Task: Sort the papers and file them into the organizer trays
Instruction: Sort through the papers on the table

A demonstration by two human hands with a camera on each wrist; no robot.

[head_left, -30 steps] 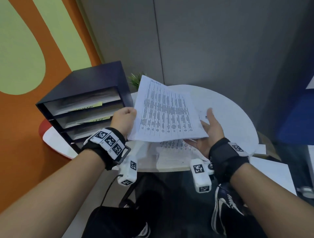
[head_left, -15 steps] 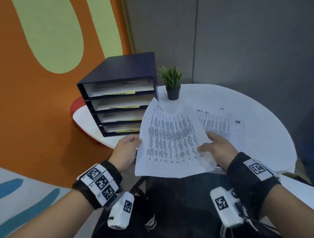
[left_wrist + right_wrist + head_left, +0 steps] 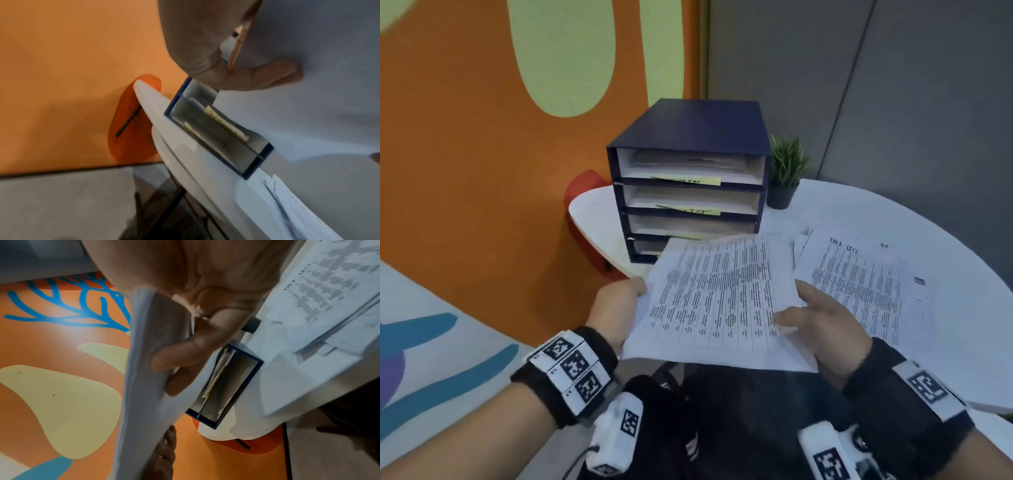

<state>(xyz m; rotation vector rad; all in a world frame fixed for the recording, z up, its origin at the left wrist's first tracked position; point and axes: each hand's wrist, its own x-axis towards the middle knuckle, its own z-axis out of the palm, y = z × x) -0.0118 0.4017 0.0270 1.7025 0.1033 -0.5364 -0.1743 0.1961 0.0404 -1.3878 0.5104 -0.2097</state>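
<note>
Hands, left hand (image 3: 616,308) and right hand (image 3: 822,325), both grip printed sheet (image 3: 722,301) before organizer (image 3: 688,178).

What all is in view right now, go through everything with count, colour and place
held sheet: one, white with printed table, between both hands in front of the organizer
loose papers: a pile, white, on the table right of the sheet
organizer: one, dark blue, four trays, yellow labels, table's back left
plant: one, green in dark pot, right of organizer
table: one, white, round
left hand: grips the sheet's left edge
right hand: holds the sheet's right edge
</note>
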